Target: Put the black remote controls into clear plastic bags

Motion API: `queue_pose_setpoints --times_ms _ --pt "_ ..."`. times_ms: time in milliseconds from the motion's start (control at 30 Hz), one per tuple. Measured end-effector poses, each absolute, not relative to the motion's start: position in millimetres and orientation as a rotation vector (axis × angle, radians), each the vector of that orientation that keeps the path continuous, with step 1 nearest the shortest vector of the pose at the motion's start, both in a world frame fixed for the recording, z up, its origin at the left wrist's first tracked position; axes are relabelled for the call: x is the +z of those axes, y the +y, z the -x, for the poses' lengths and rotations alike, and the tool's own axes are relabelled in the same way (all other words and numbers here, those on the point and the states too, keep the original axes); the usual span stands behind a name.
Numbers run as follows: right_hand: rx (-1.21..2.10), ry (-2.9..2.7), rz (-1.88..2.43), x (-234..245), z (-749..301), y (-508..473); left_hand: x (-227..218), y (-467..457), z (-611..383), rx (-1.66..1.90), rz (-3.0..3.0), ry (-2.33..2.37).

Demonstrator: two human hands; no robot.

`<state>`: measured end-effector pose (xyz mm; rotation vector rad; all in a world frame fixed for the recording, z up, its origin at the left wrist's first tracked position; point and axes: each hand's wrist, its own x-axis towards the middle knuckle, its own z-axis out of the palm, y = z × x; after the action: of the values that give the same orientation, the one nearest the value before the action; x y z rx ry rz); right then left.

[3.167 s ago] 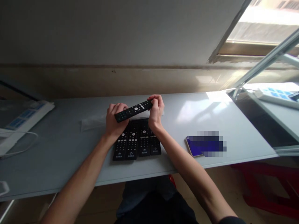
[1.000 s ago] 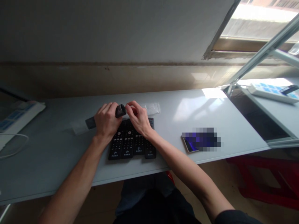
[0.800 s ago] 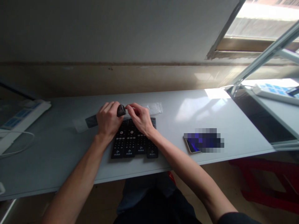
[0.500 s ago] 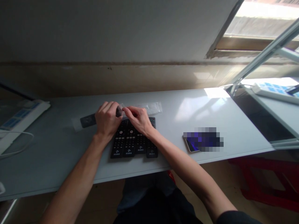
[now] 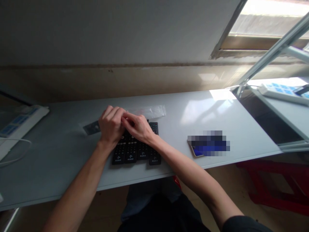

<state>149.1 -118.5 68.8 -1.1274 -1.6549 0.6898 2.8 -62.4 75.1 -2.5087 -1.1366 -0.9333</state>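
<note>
My left hand (image 5: pixel 111 124) is closed around a dark remote control (image 5: pixel 92 128) in a clear plastic sleeve (image 5: pixel 84 129). One end of it sticks out to the left; the rest is hidden in my fist. Against the left thumb and fingers, my right hand (image 5: pixel 138 127) is pinched closed, and what lies between its fingertips is hidden. Below both hands, several black remote controls (image 5: pixel 131 153) lie side by side on the table, partly covered by the right hand and wrist. Just behind my hands lies a flat clear plastic bag (image 5: pixel 153 112).
A phone-like device (image 5: pixel 198 152), its screen blurred out, lies to the right on the grey table (image 5: pixel 173 154). A white power strip (image 5: pixel 36 117) with a cable stands at the left. Metal frame bars (image 5: pixel 265 58) rise at the right, above a red stool (image 5: pixel 265 183).
My right hand has moved slightly left, so its fingertips now meet my left hand. The dark remote end that showed between the hands is now covered.
</note>
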Motion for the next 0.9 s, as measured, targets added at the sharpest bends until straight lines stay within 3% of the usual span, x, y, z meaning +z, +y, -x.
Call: queue_pose_setpoints --times_ms 233,633,733,900 --pt "0.543 -1.469 1.16 63 -152 -113 74 -56 -3 -0.984 2.487 -1.261" --pt "0.373 -0.831 1.179 59 -173 -98 78 -55 4 -0.774 2.5 -1.478" --pt "0.332 -0.863 1.061 94 -180 -110 77 -58 2 -0.755 2.501 -1.495" --pt "0.566 -1.259 0.672 206 -180 -160 81 -61 1 -0.758 2.556 -1.523"
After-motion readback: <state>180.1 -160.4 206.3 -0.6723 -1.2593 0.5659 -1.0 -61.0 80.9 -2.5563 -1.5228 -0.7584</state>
